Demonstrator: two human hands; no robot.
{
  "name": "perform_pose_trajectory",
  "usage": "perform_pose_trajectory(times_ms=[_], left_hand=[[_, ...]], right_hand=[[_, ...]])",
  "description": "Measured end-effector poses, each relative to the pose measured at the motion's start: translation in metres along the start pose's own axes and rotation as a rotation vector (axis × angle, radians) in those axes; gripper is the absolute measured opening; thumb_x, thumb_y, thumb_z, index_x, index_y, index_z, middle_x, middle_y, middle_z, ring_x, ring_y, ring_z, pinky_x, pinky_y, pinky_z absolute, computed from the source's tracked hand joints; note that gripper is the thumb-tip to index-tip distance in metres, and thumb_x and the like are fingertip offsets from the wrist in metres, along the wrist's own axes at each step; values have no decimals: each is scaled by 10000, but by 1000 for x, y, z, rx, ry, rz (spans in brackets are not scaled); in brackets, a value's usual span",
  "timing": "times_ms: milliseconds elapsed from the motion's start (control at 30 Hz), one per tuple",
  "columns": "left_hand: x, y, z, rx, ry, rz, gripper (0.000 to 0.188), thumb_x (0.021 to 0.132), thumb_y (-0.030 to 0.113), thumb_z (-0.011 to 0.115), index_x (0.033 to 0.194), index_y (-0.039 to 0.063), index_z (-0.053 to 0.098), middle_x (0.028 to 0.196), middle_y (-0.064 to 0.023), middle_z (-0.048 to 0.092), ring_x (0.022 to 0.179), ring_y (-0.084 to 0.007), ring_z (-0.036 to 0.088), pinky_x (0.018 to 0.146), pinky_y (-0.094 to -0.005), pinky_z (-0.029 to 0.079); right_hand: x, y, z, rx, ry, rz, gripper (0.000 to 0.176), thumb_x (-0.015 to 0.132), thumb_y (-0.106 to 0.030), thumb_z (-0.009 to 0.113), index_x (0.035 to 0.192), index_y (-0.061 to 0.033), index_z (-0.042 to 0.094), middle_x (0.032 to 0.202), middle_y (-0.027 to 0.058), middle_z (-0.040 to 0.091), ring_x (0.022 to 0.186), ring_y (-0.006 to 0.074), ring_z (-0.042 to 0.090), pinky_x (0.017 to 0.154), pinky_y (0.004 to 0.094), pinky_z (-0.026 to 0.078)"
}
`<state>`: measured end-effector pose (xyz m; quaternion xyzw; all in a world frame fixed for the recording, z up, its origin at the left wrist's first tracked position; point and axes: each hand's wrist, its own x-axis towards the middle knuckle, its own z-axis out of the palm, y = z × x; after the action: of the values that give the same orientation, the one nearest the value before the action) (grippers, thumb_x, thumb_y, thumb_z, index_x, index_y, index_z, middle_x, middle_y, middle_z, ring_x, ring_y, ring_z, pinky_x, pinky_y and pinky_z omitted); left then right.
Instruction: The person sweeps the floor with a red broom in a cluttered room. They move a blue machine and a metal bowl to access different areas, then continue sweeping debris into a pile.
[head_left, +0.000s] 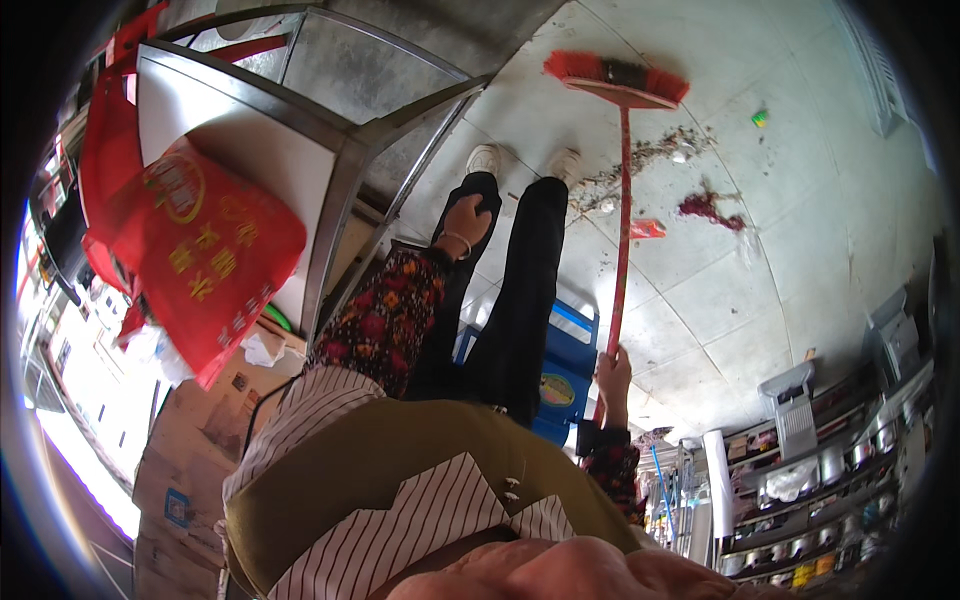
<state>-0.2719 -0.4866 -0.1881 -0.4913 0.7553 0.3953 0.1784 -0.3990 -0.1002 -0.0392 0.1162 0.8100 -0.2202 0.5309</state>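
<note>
My right hand (615, 375) is closed around the red handle of a push broom (621, 247), whose red and black bristle head lies on the tiled floor. A line of swept dirt (645, 159) runs from my right shoe to below the broom head. Beyond the handle lie a red wrapper (647, 229), a dark red clump of debris (709, 206) and a small green scrap (760, 118). My left hand (466, 220) rests on my left trouser leg near the knee, with a bracelet at the wrist; its fingers are loosely bent and nothing shows in them.
A metal-framed table (315, 150) stands at the left, with a red bag (217, 217) on it. Behind my legs is a blue plastic stool (562, 360). A cardboard box (202, 450) is at the lower left. Shelves with metal pots (831, 463) stand at the lower right.
</note>
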Motion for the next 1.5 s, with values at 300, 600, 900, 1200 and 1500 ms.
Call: perform_pose_trajectory(times_ms=[300,600,900,1200,1500], left_hand=[[229,-66,80,54,45,-78,630,749,285,600,1243,-83,463,1251,-281,493,1178,-403,461,995,-414,389],[336,-108,138,105,192,-388,717,762,281,593,1322,-64,309,1307,-299,394,1189,-458,424,962,-480,400],[375,-180,177,179,583,-245,369,782,372,620,1040,111,651,983,-173,658,916,-364,621,781,-457,492],[378,-170,178,-12,604,-245,299,783,199,650,1051,67,641,969,-194,649,910,-375,608,794,-439,478],[269,-124,172,113,410,-123,530,753,107,629,1246,17,459,1238,-214,457,1144,-384,459,953,-419,409]], right_hand=[[54,35,44,118,-152,415,285,849,-251,623,819,10,516,558,69,536,456,147,571,426,272,475],[69,74,77,115,-131,508,204,847,-191,622,850,-14,520,642,23,514,519,99,523,509,262,507],[71,65,104,315,-64,446,192,856,-198,603,843,-13,554,637,52,567,535,114,556,522,242,445],[47,55,92,-87,217,324,269,820,-258,688,747,-32,562,612,85,547,582,152,541,557,297,424],[11,68,46,-228,242,272,341,840,-266,674,691,-42,466,556,132,488,477,263,483,486,360,402]])
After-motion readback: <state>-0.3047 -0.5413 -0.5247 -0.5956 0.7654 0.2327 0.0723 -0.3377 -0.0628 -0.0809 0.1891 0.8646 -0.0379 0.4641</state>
